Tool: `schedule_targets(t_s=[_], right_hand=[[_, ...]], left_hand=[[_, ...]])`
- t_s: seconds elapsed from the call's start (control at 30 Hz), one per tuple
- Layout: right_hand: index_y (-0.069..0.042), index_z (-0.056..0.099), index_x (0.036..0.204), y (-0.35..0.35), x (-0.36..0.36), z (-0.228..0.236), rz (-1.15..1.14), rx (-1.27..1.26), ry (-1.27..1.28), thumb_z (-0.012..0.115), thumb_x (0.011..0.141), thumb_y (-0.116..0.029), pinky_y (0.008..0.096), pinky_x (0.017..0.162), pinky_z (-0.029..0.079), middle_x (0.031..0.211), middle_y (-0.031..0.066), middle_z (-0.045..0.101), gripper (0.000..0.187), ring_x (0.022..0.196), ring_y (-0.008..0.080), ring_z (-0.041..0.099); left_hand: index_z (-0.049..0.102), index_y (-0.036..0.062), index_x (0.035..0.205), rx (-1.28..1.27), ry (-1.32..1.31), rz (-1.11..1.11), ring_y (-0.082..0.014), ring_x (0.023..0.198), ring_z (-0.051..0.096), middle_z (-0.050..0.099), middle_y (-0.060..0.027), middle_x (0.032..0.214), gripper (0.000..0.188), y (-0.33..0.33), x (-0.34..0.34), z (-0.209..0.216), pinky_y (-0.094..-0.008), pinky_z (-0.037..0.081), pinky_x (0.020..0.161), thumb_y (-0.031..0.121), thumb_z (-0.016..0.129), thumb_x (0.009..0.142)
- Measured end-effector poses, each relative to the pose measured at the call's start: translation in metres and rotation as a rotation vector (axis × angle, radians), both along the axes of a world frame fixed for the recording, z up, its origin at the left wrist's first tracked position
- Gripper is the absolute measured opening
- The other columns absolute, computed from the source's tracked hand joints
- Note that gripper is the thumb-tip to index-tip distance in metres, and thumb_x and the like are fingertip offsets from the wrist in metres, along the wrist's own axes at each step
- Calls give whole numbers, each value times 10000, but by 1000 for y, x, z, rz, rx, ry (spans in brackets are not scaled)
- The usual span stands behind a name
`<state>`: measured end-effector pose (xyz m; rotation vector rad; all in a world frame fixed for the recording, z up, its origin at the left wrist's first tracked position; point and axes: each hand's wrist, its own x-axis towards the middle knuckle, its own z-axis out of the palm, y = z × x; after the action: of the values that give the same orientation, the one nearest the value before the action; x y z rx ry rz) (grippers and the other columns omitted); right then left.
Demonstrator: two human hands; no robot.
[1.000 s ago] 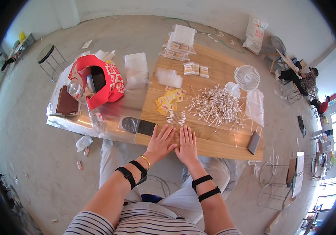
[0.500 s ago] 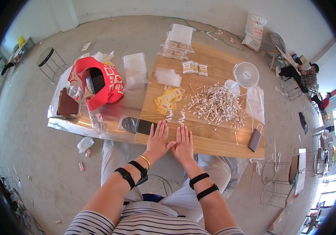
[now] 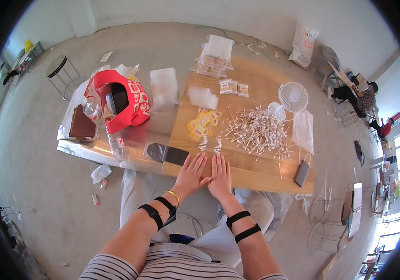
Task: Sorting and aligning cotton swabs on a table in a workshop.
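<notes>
Both my hands lie flat near the front edge of the wooden tabletop. My left hand (image 3: 192, 175) has its fingers stretched forward. Beside it, my right hand (image 3: 219, 176) is also stretched out, the thumbs close together. Just beyond the fingertips are cotton swabs (image 3: 217, 145), their white tips forming two short columns; the sticks between are hard to make out. Yellow printed packets (image 3: 204, 124) lie past them. Farther right spreads a big loose pile of cotton swabs (image 3: 258, 130). A black flat object (image 3: 176, 156) lies left of my left hand.
A white fan (image 3: 293, 97) stands behind the pile; a grey power bank (image 3: 302, 173) lies at the right edge. Small filled packs (image 3: 233, 87) and clear bags (image 3: 202, 97) lie farther back. A red bag (image 3: 127, 100) and plastic bottle (image 3: 92, 111) occupy the metal table to the left.
My hands have drawn slightly back toward me from the small row of swabs. Its white tips now show as two separate columns rather than one band. The view has tilted a little.
</notes>
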<state>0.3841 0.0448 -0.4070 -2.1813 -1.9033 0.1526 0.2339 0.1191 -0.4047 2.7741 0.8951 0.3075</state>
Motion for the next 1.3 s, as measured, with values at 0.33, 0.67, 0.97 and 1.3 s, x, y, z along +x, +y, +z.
schedule_targets(t_s=[0.33, 0.67, 0.97, 1.3], right_hand=[[-60, 564, 1326, 19, 31, 12, -111, 225, 303, 639, 898, -136, 479, 1005, 411, 1306, 156, 556, 441, 1162, 354, 522], [4, 247, 1547, -8, 3, 12, 24, 19, 39, 600, 917, -269, 492, 1238, 172, 1610, 201, 262, 772, 1512, 346, 218], [61, 194, 1549, -2, -4, 0, -1, -87, -69, 542, 944, -430, 517, 1242, 91, 1636, 254, 147, 853, 1532, 392, 107], [71, 221, 1540, 7, -24, 2, -39, -37, -63, 591, 919, -506, 499, 1247, 93, 1630, 251, 175, 925, 1534, 380, 106]], left_hand=[[275, -27, 1543, -12, 9, 15, -254, 1527, 199, 256, -141, 1630, 840, 0, 0, 5, -486, 116, 1243, 556, 469, 970], [266, -15, 1551, -11, 1, 2, -259, 1530, 191, 258, -141, 1630, 824, 2, -4, 3, -483, 92, 1246, 568, 409, 987], [303, -20, 1533, -115, -118, -37, -307, 1507, 240, 320, -183, 1592, 765, 7, -3, -1, -489, 137, 1237, 548, 364, 1024], [623, 67, 1157, -202, -504, 359, -347, 1040, 572, 624, -128, 1101, 257, 63, -70, 37, -452, 443, 929, 180, 628, 926]])
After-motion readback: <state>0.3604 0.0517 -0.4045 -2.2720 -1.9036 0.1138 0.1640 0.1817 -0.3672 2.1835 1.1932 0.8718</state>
